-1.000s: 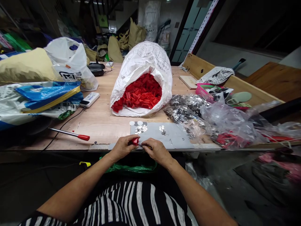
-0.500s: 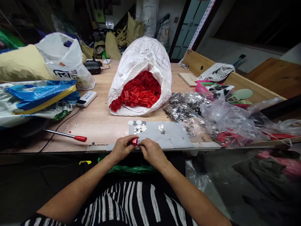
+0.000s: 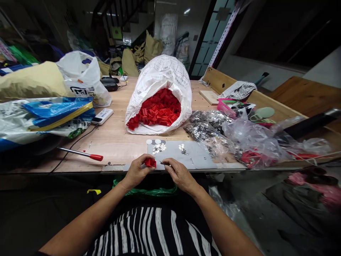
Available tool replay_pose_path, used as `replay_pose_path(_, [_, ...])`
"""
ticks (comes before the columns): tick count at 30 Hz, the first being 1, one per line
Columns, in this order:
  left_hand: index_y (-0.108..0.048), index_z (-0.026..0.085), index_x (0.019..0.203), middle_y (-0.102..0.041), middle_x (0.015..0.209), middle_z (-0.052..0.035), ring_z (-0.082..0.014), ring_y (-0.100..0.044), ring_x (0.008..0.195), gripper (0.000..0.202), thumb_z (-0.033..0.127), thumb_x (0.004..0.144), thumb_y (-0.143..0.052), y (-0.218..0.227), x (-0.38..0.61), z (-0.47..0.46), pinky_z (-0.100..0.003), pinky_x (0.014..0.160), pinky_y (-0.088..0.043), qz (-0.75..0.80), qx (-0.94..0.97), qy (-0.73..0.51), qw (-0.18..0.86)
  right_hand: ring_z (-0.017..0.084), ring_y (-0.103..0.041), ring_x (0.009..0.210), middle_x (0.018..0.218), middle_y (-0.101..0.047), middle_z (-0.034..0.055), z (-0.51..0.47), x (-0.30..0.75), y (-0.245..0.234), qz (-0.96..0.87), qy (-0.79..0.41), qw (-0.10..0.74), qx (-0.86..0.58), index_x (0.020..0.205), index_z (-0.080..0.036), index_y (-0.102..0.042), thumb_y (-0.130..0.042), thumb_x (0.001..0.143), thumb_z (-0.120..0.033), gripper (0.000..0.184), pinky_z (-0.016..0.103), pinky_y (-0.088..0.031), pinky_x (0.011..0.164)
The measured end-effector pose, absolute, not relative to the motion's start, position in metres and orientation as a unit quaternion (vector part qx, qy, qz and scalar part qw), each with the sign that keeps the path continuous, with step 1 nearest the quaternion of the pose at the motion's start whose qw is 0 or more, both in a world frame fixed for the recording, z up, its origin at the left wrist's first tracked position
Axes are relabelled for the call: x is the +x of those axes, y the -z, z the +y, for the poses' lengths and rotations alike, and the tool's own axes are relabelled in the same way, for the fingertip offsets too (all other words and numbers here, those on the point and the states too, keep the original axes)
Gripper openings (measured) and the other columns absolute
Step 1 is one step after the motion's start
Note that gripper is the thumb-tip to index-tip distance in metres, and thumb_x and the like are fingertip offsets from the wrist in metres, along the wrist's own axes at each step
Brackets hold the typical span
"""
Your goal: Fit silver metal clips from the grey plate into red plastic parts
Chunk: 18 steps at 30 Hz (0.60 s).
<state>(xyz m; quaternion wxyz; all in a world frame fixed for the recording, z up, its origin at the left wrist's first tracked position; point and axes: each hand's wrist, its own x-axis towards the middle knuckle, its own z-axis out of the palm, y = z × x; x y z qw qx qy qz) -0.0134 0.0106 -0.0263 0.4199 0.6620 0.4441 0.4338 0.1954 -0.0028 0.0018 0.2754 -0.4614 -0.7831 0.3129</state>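
My left hand (image 3: 138, 170) grips a small red plastic piece (image 3: 150, 162) between thumb and fingers at the table's front edge. To its right, my right hand (image 3: 179, 173) pinches a thin, dark pointed piece (image 3: 162, 163), too small to name; a gap separates it from the red piece. Just beyond both hands lies a grey sheet (image 3: 198, 153) bearing a pile of small shiny metal pieces (image 3: 159, 148) and a smaller pile of metal bits (image 3: 182, 149). Farther back, a white woven sack (image 3: 170, 67) lies on its side, its mouth full of red plastic pieces (image 3: 160, 108).
Clear bags of metal parts (image 3: 207, 129) and a pink basket (image 3: 223, 107) crowd the right side. On the left are a red-handled rod (image 3: 96, 157), a white corded device (image 3: 102, 116) and several bags (image 3: 80, 80). A green bag (image 3: 149, 192) hangs below the table edge.
My hands have drawn apart, the right one moving right with the dark piece. The red piece has turned in my left hand. The whole view has tilted up slightly.
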Motion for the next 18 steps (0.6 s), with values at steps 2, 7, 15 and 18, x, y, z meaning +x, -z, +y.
replay_pose_path(2, [-0.060, 0.020, 0.100, -0.065, 0.096, -0.0025, -0.0154, -0.061, 0.087, 0.030, 0.022, 0.072, -0.070, 0.023, -0.013, 0.007, -0.029, 0.083, -0.047, 0.438, 0.619, -0.460, 0.461, 0.014, -0.058, 0.074, 0.086, -0.063, 0.0005, -0.007, 0.198, -0.003, -0.769, -0.353, 0.250, -0.471, 0.110, -0.024, -0.052, -0.039, 0.095, -0.025, 0.020, 0.027, -0.044, 0.072])
replay_pose_path(7, [-0.060, 0.018, 0.096, -0.068, 0.090, -0.0018, -0.0140, -0.063, 0.085, 0.023, 0.026, 0.076, -0.069, 0.014, -0.009, -0.003, -0.028, 0.084, -0.047, 0.401, 0.432, -0.506, 0.630, 0.010, -0.050, 0.058, 0.080, -0.062, -0.0024, -0.013, 0.194, -0.008, -0.748, -0.421, 0.260, -0.442, 0.127, -0.024, -0.041, -0.034, 0.096, -0.025, 0.031, 0.023, -0.042, 0.062])
replay_pose_path(15, [-0.060, 0.016, 0.082, -0.071, 0.088, -0.0031, -0.0149, -0.067, 0.088, 0.011, 0.024, 0.080, -0.066, 0.009, -0.003, -0.013, -0.034, 0.097, -0.046, 0.283, 0.187, -0.484, 0.806, 0.010, -0.051, 0.060, 0.064, -0.055, -0.0050, -0.014, 0.179, -0.014, -0.772, -0.398, 0.266, -0.419, 0.136, -0.023, -0.042, -0.039, 0.096, -0.029, 0.041, 0.023, -0.042, 0.067])
replay_pose_path(18, [-0.063, 0.016, 0.086, -0.071, 0.089, -0.0026, -0.0150, -0.067, 0.088, 0.009, 0.023, 0.081, -0.064, 0.010, -0.001, -0.015, -0.035, 0.101, -0.045, 0.276, 0.142, -0.478, 0.822, 0.011, -0.052, 0.058, 0.062, -0.055, -0.0045, -0.015, 0.178, -0.016, -0.774, -0.384, 0.269, -0.426, 0.132, -0.023, -0.047, -0.040, 0.095, -0.031, 0.038, 0.022, -0.042, 0.064])
